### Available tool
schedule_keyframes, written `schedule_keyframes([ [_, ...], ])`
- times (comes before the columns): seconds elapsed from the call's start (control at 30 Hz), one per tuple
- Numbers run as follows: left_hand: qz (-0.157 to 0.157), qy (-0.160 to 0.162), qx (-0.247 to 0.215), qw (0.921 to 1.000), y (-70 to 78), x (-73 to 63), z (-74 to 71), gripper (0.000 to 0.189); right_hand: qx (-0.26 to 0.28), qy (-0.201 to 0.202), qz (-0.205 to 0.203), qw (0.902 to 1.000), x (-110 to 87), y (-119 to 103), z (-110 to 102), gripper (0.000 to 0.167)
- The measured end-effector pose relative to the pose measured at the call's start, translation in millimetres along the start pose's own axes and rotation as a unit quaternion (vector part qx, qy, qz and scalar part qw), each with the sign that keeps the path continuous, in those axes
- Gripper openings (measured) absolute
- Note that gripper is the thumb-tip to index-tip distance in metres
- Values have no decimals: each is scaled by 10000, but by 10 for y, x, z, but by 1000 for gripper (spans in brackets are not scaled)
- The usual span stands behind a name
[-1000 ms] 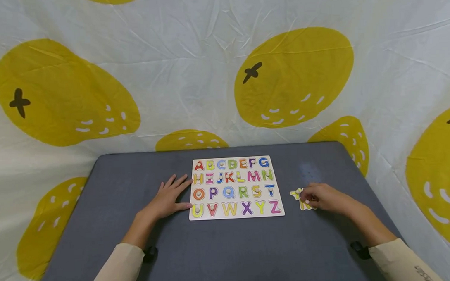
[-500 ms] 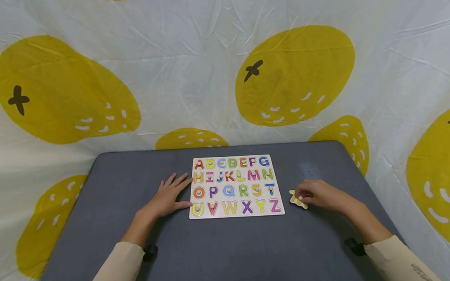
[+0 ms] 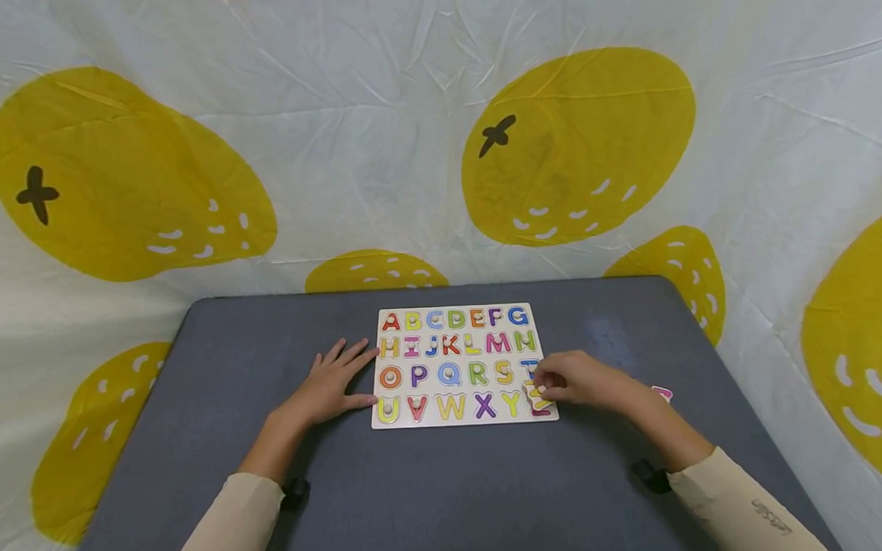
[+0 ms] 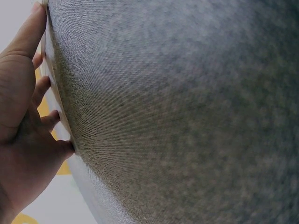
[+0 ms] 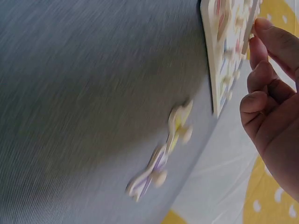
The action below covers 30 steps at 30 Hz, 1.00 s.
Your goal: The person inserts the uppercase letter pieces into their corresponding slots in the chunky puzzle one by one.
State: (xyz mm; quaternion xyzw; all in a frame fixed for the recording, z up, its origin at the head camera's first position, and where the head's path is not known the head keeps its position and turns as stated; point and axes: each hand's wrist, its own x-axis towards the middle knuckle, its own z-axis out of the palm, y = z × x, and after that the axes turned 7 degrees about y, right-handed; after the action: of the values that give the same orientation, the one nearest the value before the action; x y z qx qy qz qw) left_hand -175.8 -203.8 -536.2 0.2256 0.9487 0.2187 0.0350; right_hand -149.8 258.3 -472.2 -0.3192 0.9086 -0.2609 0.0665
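An alphabet puzzle board (image 3: 464, 389) with coloured letters lies on the grey table. My left hand (image 3: 331, 389) rests with spread fingers at its left edge; in the left wrist view the fingertips (image 4: 64, 148) line that edge. Between thumb and fingers, my right hand (image 3: 586, 377) pinches a yellow letter puzzle piece (image 3: 538, 399), held over the right side of the board. This piece overlaps the pink Z and part of the blue T there. Only a side edge of the held piece (image 5: 251, 29) shows in the right wrist view, and its letter is partly covered.
Behind the right forearm, a pink letter piece (image 3: 662, 393) peeks out on the table. The right wrist view shows a yellow piece (image 5: 175, 127) and a purple piece (image 5: 148, 175), both with knobs, beside the board. A lemon-print curtain (image 3: 378, 148) hangs behind the table.
My right hand has picked the yellow letter piece off the table and carried it left over the board. A pink piece now shows behind the forearm. My left hand has stayed put.
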Motion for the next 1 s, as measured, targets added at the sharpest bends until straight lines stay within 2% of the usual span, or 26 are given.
schedule_keyframes([
  [0.2, 39, 28, 1, 10000, -10, -7, 17, 91, 26, -94, -17, 10000, 210, -126, 188, 10],
  [0.43, 93, 96, -40, 9999, -8, -7, 13, 89, -141, 89, -387, 9991, 434, -302, 420, 14],
  [0.73, 137, 158, -20, 9998, -4, -8, 3, 88, -662, 376, -650, 9950, 631, -544, 658, 23],
  [1.0, 135, 135, 8, 9998, -1, -6, 7, 89, -1250, 426, -517, 9899, 758, -661, 845, 29],
])
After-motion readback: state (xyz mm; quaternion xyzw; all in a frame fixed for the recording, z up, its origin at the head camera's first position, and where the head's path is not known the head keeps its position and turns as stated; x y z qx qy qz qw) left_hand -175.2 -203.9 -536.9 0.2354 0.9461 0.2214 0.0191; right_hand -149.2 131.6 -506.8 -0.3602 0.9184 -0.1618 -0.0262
